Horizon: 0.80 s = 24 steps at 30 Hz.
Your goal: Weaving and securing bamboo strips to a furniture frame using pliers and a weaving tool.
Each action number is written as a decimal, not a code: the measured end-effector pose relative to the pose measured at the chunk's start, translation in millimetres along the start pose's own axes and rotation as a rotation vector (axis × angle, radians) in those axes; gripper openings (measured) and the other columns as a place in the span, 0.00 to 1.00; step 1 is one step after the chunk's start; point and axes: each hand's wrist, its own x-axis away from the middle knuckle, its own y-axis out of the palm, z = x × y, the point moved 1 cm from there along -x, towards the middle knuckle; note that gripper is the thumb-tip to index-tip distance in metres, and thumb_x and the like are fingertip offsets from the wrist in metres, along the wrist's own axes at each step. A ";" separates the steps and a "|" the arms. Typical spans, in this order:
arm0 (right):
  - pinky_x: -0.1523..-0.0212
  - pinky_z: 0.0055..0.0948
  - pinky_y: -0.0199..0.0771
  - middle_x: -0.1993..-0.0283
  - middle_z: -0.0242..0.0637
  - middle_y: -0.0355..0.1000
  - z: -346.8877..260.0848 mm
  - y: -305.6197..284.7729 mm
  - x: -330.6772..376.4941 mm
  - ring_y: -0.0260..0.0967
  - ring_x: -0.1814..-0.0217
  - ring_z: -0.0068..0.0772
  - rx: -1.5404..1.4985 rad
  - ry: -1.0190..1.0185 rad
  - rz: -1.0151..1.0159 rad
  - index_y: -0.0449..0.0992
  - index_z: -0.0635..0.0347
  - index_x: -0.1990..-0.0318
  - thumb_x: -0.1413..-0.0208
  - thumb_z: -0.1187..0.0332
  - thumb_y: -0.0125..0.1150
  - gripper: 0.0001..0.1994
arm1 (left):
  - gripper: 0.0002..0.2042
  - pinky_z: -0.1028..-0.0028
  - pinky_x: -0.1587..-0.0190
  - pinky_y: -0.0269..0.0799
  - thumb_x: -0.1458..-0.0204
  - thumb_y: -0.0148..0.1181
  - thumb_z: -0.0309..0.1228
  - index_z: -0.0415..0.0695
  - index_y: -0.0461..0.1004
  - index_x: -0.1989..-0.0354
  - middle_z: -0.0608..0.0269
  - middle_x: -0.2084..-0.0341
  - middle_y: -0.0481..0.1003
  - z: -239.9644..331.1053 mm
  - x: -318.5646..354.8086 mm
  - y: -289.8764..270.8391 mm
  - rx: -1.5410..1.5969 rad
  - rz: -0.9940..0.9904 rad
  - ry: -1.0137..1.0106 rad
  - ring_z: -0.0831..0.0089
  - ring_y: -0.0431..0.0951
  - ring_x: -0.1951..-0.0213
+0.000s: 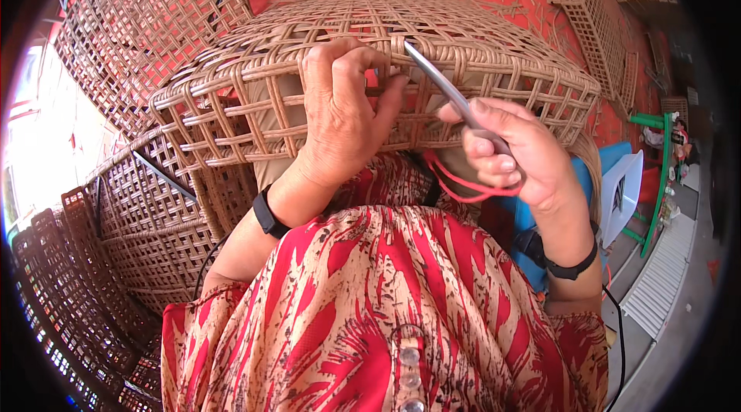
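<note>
One slip of the grey pointed metal tool (pixel 441 82), clenched in your right hand (pixel 515 151), could stab your left hand (pixel 340 107), curled at the tan woven wicker frame (pixel 482 59) over your lap, its grasp unclear.

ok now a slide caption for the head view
Left hand on a brown woven piece, right hand holding a pointed metal tool near its edge.

Grey pointed tool (pixel 440 84) with its grip end mostly buried in the right hand (pixel 513 146), left hand's (pixel 340 107) fingertips partly curled from sight, red loop (pixel 463 196) lost behind that right fist, patterned dress (pixel 370 312) cut off below, clutter (pixel 681 138) by the green stand (pixel 665 173) too small to tell.
</note>
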 end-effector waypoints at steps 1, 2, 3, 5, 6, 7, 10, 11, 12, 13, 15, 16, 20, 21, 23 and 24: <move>0.88 0.15 0.52 0.75 0.24 0.63 -5.9 -2.0 3.7 0.53 0.84 0.10 0.307 -0.099 0.082 0.73 0.65 0.48 0.32 0.59 0.52 0.17 | 0.22 0.59 0.53 0.66 0.61 0.72 0.22 0.42 0.68 0.56 0.49 0.58 0.68 0.4 -1.1 -2.1 -0.003 0.002 0.003 0.53 0.69 0.56; 0.86 0.16 0.55 0.74 0.23 0.64 -10.1 -2.7 6.4 0.55 0.82 0.10 0.611 -0.200 0.166 0.75 0.64 0.49 0.33 0.60 0.55 0.16 | 0.24 0.67 0.61 0.69 0.59 0.72 0.21 0.42 0.67 0.54 0.52 0.58 0.66 2.3 -3.6 -4.2 -0.018 -0.029 0.006 0.60 0.69 0.59; 0.79 0.24 0.64 0.73 0.28 0.67 -5.0 4.9 4.8 0.65 0.78 0.18 0.913 -0.400 0.362 0.76 0.65 0.51 0.39 0.64 0.61 0.14 | 0.25 0.74 0.69 0.72 0.57 0.72 0.20 0.42 0.65 0.52 0.55 0.57 0.65 3.8 -6.3 -6.0 -0.033 -0.061 0.010 0.67 0.70 0.62; 0.75 0.28 0.67 0.72 0.32 0.68 -12.3 14.3 12.2 0.69 0.75 0.25 1.445 -0.730 0.449 0.76 0.64 0.52 0.42 0.66 0.63 0.14 | 0.25 0.73 0.67 0.72 0.57 0.71 0.20 0.42 0.65 0.51 0.54 0.56 0.65 5.5 -12.5 -9.0 -0.065 -0.054 0.047 0.66 0.70 0.60; 0.71 0.32 0.70 0.72 0.35 0.69 -16.5 23.3 18.2 0.72 0.72 0.33 1.973 -1.065 0.523 0.76 0.63 0.52 0.45 0.68 0.66 0.15 | 0.25 0.72 0.66 0.73 0.56 0.71 0.20 0.42 0.65 0.51 0.54 0.55 0.65 6.8 -15.9 -10.4 -0.096 -0.048 0.079 0.64 0.70 0.59; 0.70 0.39 0.72 0.70 0.41 0.70 -17.4 35.2 22.4 0.72 0.71 0.44 2.049 -1.016 0.588 0.76 0.59 0.53 0.50 0.70 0.67 0.16 | 0.25 0.72 0.66 0.73 0.56 0.71 0.20 0.42 0.65 0.51 0.54 0.55 0.65 9.4 -17.7 -12.6 -0.099 -0.046 0.083 0.64 0.70 0.59; 0.69 0.38 0.70 0.66 0.44 0.71 -30.6 56.3 20.4 0.70 0.69 0.48 2.265 -0.997 0.545 0.77 0.61 0.52 0.48 0.73 0.66 0.15 | 0.25 0.66 0.59 0.72 0.56 0.70 0.20 0.41 0.65 0.50 0.52 0.55 0.66 11.2 -24.1 -13.4 -0.108 -0.069 0.079 0.60 0.69 0.55; 0.72 0.38 0.72 0.72 0.41 0.68 -33.8 54.2 17.8 0.73 0.71 0.43 2.233 -1.019 0.531 0.76 0.59 0.53 0.50 0.72 0.67 0.16 | 0.25 0.64 0.57 0.71 0.57 0.70 0.20 0.40 0.65 0.51 0.51 0.55 0.67 11.4 -20.1 -10.4 -0.030 -0.051 0.043 0.59 0.69 0.55; 0.72 0.38 0.72 0.72 0.41 0.68 -35.0 48.6 14.0 0.73 0.71 0.43 2.232 -1.015 0.532 0.76 0.59 0.53 0.50 0.72 0.67 0.16 | 0.25 0.62 0.54 0.69 0.58 0.70 0.19 0.40 0.65 0.51 0.50 0.56 0.69 11.7 -19.3 -9.0 0.048 -0.033 0.005 0.57 0.69 0.54; 0.72 0.36 0.72 0.74 0.37 0.67 -36.3 39.8 9.2 0.72 0.72 0.39 2.010 -1.022 0.463 0.75 0.62 0.52 0.49 0.73 0.67 0.16 | 0.24 0.62 0.54 0.69 0.57 0.69 0.17 0.39 0.65 0.53 0.50 0.57 0.70 13.0 -21.8 -9.8 -0.024 -0.024 0.096 0.58 0.70 0.57; 0.72 0.34 0.73 0.77 0.33 0.66 -38.8 21.5 -4.3 0.72 0.73 0.35 1.785 -1.011 0.388 0.75 0.65 0.51 0.48 0.74 0.66 0.16 | 0.23 0.63 0.54 0.69 0.57 0.68 0.17 0.39 0.65 0.54 0.51 0.58 0.70 4.5 -24.2 -8.5 -0.006 -0.041 0.127 0.59 0.70 0.58; 0.76 0.28 0.71 0.78 0.29 0.64 -40.2 10.7 -10.9 0.69 0.76 0.28 1.328 -0.777 0.346 0.74 0.67 0.50 0.44 0.72 0.64 0.16 | 0.22 0.63 0.54 0.69 0.57 0.68 0.16 0.39 0.65 0.55 0.52 0.59 0.71 -0.2 -25.3 -7.4 0.016 -0.056 0.163 0.59 0.71 0.58; 0.86 0.13 0.59 0.77 0.20 0.61 -115.4 9.3 -25.7 0.57 0.82 0.08 0.184 -0.462 0.110 0.70 0.71 0.44 0.34 0.63 0.55 0.19 | 0.21 0.66 0.58 0.72 0.59 0.66 0.13 0.39 0.64 0.57 0.53 0.63 0.71 -31.5 -35.5 -0.9 0.074 -0.034 0.134 0.61 0.72 0.60; 0.87 0.11 0.54 0.77 0.21 0.61 -129.5 16.1 -31.5 0.54 0.83 0.06 0.229 -0.564 0.152 0.69 0.70 0.43 0.33 0.61 0.53 0.20 | 0.20 0.67 0.60 0.74 0.59 0.64 0.12 0.39 0.65 0.58 0.53 0.63 0.70 -37.7 -45.0 -2.3 0.049 -0.059 0.170 0.63 0.73 0.62; 0.88 0.10 0.51 0.76 0.22 0.61 -142.7 17.9 -48.2 0.52 0.84 0.06 0.357 -0.647 0.192 0.69 0.69 0.43 0.33 0.59 0.53 0.21 | 0.20 0.67 0.60 0.75 0.59 0.64 0.11 0.39 0.65 0.59 0.53 0.63 0.70 -51.3 -51.7 1.3 0.091 -0.070 0.182 0.63 0.73 0.62; 0.88 0.10 0.51 0.76 0.22 0.61 -144.8 16.3 -59.3 0.52 0.84 0.06 0.354 -0.634 0.198 0.69 0.69 0.43 0.33 0.59 0.53 0.21 | 0.19 0.66 0.61 0.75 0.59 0.64 0.11 0.39 0.65 0.60 0.54 0.63 0.70 -56.9 -53.0 3.5 0.122 -0.076 0.201 0.64 0.73 0.62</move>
